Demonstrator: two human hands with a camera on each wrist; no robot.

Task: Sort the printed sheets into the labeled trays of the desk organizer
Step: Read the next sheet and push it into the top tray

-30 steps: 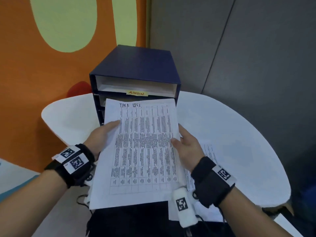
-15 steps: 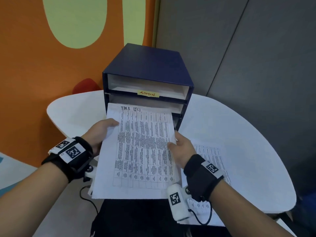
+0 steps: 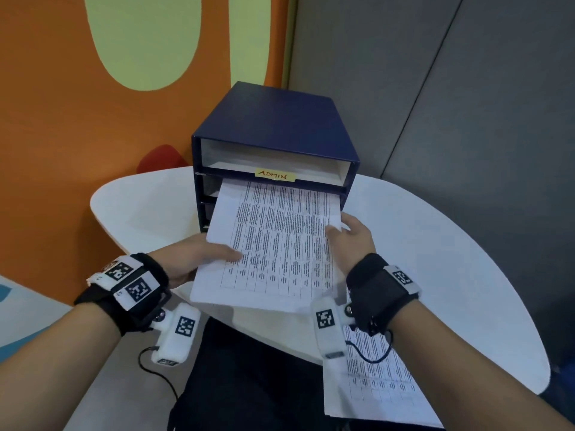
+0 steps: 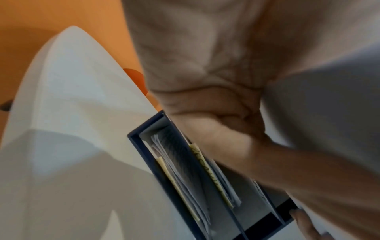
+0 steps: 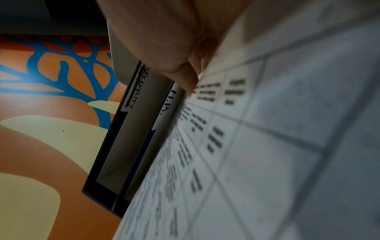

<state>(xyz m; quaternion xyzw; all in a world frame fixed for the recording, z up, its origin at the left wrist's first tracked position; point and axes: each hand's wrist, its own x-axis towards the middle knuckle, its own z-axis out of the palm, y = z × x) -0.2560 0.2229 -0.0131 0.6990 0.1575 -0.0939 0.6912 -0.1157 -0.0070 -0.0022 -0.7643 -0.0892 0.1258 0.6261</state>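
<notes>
**Sheet going into the slot under ADMIN**

Nearest to the person, a second stack of printed pages (image 3: 378,384) is lying at the near right edge of the white worktop (image 3: 451,259), partly hanging over it. Just beyond, both hands are holding one printed sheet (image 3: 277,244) by its side edges. The left hand (image 3: 193,259) is gripping the left edge, thumb lying flat on top of the print and fingers hidden beneath the paper. The right hand (image 3: 351,237) is pinching the right edge, thumb on top, fingers tucked under.

The sheet is sloping up and away from the person, its far end already sitting inside the second tray of the dark blue desk organizer (image 3: 273,126), directly below the yellow ADMIN label (image 3: 275,174). The top tray above that label is showing white paper inside. The right wrist view is catching two more labels on the lower trays, reading H.R. (image 5: 167,101) and, more blurred, something like SECURITY (image 5: 136,88).

Behind the organizer an orange wall with pale green shapes (image 3: 93,104) is meeting grey panels (image 3: 435,88).
</notes>
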